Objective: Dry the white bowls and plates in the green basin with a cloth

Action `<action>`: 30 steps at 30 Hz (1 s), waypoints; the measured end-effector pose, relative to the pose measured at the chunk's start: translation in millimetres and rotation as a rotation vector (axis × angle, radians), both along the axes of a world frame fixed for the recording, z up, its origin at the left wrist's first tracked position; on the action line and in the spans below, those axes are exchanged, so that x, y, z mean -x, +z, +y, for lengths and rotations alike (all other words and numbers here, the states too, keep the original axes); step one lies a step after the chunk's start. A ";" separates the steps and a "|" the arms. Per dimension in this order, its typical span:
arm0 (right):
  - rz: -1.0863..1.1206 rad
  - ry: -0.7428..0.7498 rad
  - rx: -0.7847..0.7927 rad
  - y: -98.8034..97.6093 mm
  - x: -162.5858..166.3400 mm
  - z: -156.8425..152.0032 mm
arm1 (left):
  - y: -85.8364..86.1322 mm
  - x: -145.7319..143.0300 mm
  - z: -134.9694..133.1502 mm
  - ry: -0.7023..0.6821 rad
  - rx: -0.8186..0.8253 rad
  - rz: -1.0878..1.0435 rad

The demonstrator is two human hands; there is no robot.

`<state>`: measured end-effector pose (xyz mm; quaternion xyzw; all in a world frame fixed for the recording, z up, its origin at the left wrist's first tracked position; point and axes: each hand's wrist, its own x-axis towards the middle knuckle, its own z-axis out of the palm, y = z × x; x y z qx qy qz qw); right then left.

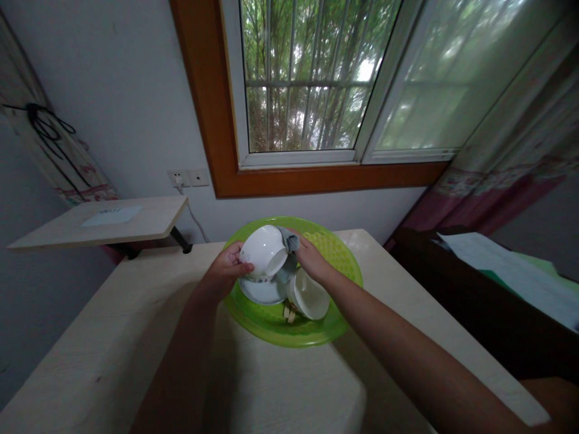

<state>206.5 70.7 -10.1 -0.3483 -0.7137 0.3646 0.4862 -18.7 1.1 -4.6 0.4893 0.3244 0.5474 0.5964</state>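
My left hand point(230, 267) grips a white bowl point(263, 250) by its left side, tilted above a green plastic basket point(289, 340). A grey cloth point(289, 241) is in my right hand point(309, 252), its fingers closed round it and pressed to the bowl's right edge. Part of the cloth hangs down behind the bowl. Below the bowl, a white plate point(262, 293) with a patterned rim lies in the basket. Beside it a second white bowl or cup point(312, 296) rests on its side. Light wooden pieces point(288, 313), perhaps chopstick ends, stick out under it.
The basket stands on a pale wooden table point(289, 386) against the wall. A small raised shelf point(154, 220) with a paper on it is at the left. Papers point(511, 271) lie on dark furniture at the right. A barred window point(316, 78) is above.
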 end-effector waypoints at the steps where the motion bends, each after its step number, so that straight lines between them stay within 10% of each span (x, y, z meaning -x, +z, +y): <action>1: 0.003 0.016 0.020 -3.4 0.5 1.5 | 0.2 0.2 -0.2 -0.001 -0.004 -0.007; 20: -0.089 -0.010 -0.056 11.0 2.7 -7.7 | 6.6 -12.3 -0.6 0.064 -0.042 0.109; 30: -0.172 -0.020 -0.197 13.9 3.1 -15.8 | 7.7 -13.1 -0.6 0.216 -0.131 0.523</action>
